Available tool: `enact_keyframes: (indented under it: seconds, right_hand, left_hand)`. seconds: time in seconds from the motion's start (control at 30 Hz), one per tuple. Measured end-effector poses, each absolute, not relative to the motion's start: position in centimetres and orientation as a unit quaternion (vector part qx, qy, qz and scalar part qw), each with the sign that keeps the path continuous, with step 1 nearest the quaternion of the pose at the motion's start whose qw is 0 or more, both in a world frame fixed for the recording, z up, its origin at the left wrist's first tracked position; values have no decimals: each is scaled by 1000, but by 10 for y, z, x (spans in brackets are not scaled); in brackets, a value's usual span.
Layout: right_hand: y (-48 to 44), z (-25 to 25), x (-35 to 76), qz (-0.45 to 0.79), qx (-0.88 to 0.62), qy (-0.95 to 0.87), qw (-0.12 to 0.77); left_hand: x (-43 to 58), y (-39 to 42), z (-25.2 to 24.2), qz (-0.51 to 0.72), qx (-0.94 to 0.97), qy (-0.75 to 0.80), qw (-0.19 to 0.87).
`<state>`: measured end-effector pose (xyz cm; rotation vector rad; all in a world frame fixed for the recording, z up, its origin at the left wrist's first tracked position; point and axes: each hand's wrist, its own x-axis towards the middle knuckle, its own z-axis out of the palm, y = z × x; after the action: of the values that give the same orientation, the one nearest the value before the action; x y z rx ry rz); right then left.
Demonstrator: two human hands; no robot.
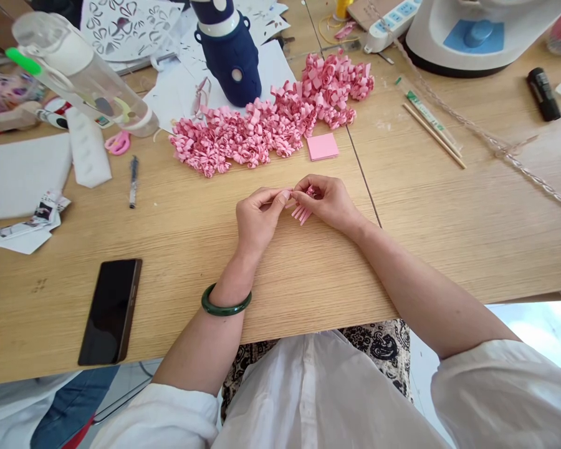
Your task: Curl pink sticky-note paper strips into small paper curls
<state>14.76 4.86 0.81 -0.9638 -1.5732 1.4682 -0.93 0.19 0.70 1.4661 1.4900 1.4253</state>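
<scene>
Between my two hands, just above the wooden table, is a small piece of pink paper cut into a fringe of narrow strips. My left hand, with a dark green bangle on its wrist, pinches one end between thumb and fingers. My right hand is closed on the other part, and some strips hang down below its fingers. Beyond the hands lies a long heap of curled pink paper flowers. A small stack of pink paper squares rests beside it.
A dark phone lies at the front left. A navy bottle and a clear bottle stand at the back. Pink scissors and a pen are on the left. Wooden sticks and a twisted cord lie right.
</scene>
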Motion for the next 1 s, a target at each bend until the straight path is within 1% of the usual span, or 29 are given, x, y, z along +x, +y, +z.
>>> enact_keyframes:
  seconds: [0.07,0.2,0.27,0.43,0.57,0.8,1.0]
  right_hand:
    - [49,9,148,576,-379,-617,380]
    - [52,9,149,505,-397,-657,395]
    - [53,9,150,489,-399,-670,391]
    - [52,9,151,485,-392,-679,387]
    - [50,9,150,523,-383,-658,384]
    - [48,11,150,539,-382,-646,383]
    - [50,10,150,498,-384,-669,395]
  left_hand:
    - [-9,2,7,525,555,575,291]
    - [-9,2,8,521,555,583,283]
    - [-9,1,9,524,557,583,274]
    - [-8,-1,11,533,564,572,266]
    - [-7,0,12,544,552,571,270]
    - [-6,1,13,547,531,578,290]
    - [-6,1,11,545,527,577,304]
